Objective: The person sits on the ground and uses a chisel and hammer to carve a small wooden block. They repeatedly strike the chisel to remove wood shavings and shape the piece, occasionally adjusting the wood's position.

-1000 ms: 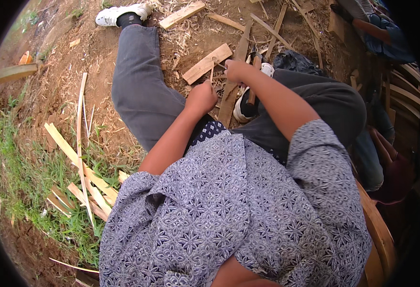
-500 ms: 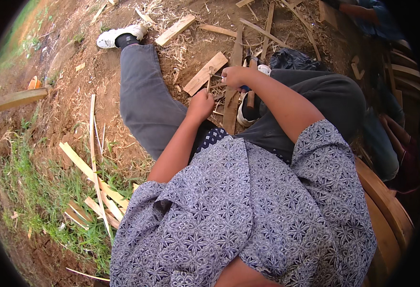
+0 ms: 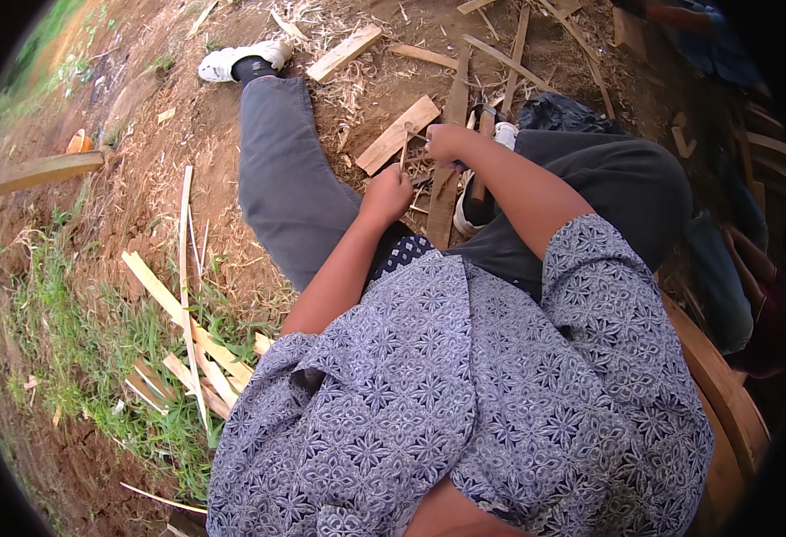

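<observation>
Both my hands are close together above the ground between my legs. My left hand (image 3: 387, 192) is closed around the near end of a slim wooden stick (image 3: 403, 154), which points away from me. My right hand (image 3: 447, 143) is closed on a metal tool with a dark blue handle (image 3: 461, 166); its kind is too small to tell. The tool's thin metal part (image 3: 417, 135) reaches left to the stick's far end. Beyond the hands, a short flat wooden board (image 3: 398, 134) lies on the soil. A long plank (image 3: 448, 192) runs underneath my right hand.
A wooden-handled tool (image 3: 485, 123) rests by my right shoe. Near it is a black plastic bag (image 3: 565, 115). Wood strips (image 3: 187, 313) lie in the grass at left, and a curved beam (image 3: 39, 174) juts in. Another person's legs (image 3: 720, 277) are at right. Shavings cover the soil.
The whole view has shifted slightly, so the scene sits a little farther right. Both hands keep their grips on the stick and the tool, with little visible movement between them.
</observation>
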Motion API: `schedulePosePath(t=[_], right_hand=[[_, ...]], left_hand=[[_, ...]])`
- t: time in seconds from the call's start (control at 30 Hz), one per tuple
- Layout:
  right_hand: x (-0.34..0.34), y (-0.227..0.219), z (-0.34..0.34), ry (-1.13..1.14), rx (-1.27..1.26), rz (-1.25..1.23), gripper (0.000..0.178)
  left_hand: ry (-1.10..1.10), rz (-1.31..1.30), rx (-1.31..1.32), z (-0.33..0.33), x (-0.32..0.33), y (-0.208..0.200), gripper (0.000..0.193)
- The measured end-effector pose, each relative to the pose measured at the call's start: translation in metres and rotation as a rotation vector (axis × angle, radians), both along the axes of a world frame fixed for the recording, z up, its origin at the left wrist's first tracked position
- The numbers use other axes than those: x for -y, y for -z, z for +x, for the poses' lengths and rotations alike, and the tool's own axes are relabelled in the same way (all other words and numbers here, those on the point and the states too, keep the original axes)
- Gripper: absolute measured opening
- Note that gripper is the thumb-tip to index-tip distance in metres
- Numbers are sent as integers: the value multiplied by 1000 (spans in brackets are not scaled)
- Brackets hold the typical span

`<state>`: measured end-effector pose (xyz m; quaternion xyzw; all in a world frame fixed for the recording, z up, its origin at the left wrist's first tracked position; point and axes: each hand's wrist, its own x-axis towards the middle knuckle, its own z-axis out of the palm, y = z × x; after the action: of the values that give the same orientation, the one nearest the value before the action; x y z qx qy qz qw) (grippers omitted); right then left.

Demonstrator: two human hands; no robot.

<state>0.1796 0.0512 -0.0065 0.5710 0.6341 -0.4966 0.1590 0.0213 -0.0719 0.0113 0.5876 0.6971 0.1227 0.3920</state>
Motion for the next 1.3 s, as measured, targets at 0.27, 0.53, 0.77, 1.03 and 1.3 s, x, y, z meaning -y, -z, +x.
schedulePosePath(t=[0.27,0.53,0.77,1.03,1.3], right_hand=[[0,-24,15,-166,-100,-3,32],[-7,-2,4,-287,46,-61,42],[1,-1,-9,-153,98,-12,25],[-4,42,9,-267,6,116,26],[-9,2,30,-174,-171,-83,37]], left_hand=[[-41,-33,50,-8,4,4,27],[-29,-26,49,-6,5,2,26],[22,-17,-30,-8,7,1,27],[15,-2,-18,-3,1,13,28],[-45,19,9,6,4,3,29]])
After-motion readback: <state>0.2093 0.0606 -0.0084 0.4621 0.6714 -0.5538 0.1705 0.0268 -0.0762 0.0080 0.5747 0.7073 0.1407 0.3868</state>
